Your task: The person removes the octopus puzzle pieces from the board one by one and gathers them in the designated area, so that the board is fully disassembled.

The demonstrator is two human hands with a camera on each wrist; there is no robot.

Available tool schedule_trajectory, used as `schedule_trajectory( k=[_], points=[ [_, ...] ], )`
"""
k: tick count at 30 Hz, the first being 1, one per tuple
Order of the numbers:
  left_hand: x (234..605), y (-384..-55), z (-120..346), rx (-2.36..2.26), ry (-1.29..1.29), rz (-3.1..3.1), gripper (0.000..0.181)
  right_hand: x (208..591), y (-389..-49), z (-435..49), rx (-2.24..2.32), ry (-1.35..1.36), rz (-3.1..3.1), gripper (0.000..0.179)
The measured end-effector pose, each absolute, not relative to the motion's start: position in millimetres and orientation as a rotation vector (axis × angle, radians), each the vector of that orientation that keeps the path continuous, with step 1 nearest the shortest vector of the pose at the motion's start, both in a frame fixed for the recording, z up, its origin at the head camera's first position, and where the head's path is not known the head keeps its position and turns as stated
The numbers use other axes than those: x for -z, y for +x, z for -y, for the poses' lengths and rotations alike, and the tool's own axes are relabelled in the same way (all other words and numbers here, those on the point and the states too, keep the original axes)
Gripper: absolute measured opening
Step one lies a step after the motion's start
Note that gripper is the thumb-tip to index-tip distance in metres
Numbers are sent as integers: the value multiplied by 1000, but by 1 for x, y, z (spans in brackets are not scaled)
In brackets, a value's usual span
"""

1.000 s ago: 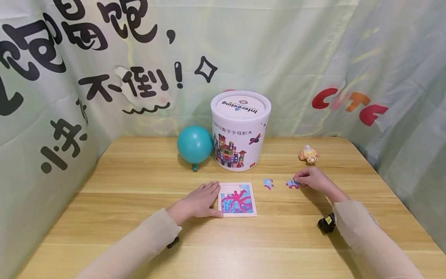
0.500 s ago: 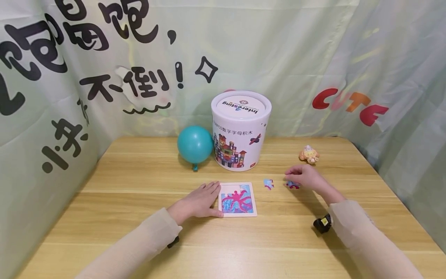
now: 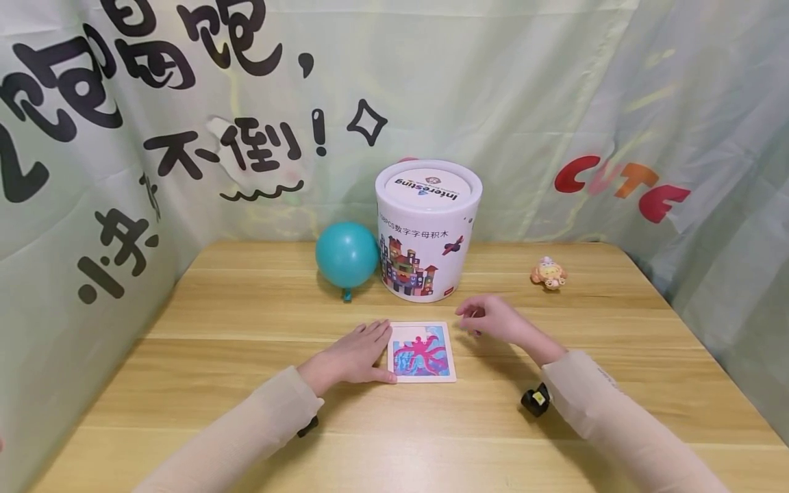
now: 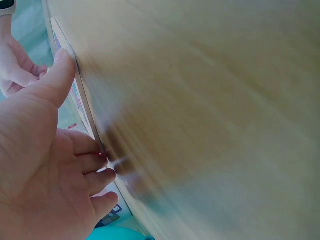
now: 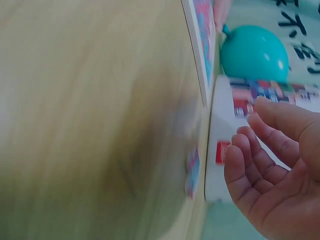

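Observation:
An octopus jigsaw puzzle [image 3: 424,356] lies in its pale square frame, with a bare patch along its upper left. My left hand [image 3: 360,352] rests against the frame's left edge, thumb at the lower corner and fingers extended at the upper one. Just right of the frame, my right hand [image 3: 493,319] hovers over the table with loosely bent fingers. Nothing shows between its thumb and fingers in the right wrist view. A blurred pink and blue puzzle piece [image 5: 193,172] lies on the table below it; in the head view the hand mostly covers that spot.
Behind the puzzle stands a white lidded bucket [image 3: 428,233] printed with toy blocks. A teal balloon [image 3: 347,255] touches or nearly touches its left side. Toward the back right sits a small plush-like figurine [image 3: 548,273]. Printed fabric [image 3: 505,89] hangs behind the wooden table [image 3: 394,445].
My right hand has moved left from the loose puzzle pieces at the right toward the frame, now covering where they were visible. The left hand stays at the frame.

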State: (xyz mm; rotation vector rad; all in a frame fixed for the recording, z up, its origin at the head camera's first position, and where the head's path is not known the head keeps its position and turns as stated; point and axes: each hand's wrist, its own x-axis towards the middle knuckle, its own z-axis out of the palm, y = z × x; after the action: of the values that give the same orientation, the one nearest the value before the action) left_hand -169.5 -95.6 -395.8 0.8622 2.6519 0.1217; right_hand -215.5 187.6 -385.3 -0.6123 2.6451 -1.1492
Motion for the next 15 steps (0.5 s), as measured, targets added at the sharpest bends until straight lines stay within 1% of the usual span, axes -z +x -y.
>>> schedule_trajectory(
  k=[6,15],
  points=[
    [395,-170,96,-134,867,-2654,91,390,-212,-163,1083,-691,-2616,12],
    [396,-170,95,-114,859,-2653,91,395,-208,-142,973,-740,-2593,9]
  ],
)
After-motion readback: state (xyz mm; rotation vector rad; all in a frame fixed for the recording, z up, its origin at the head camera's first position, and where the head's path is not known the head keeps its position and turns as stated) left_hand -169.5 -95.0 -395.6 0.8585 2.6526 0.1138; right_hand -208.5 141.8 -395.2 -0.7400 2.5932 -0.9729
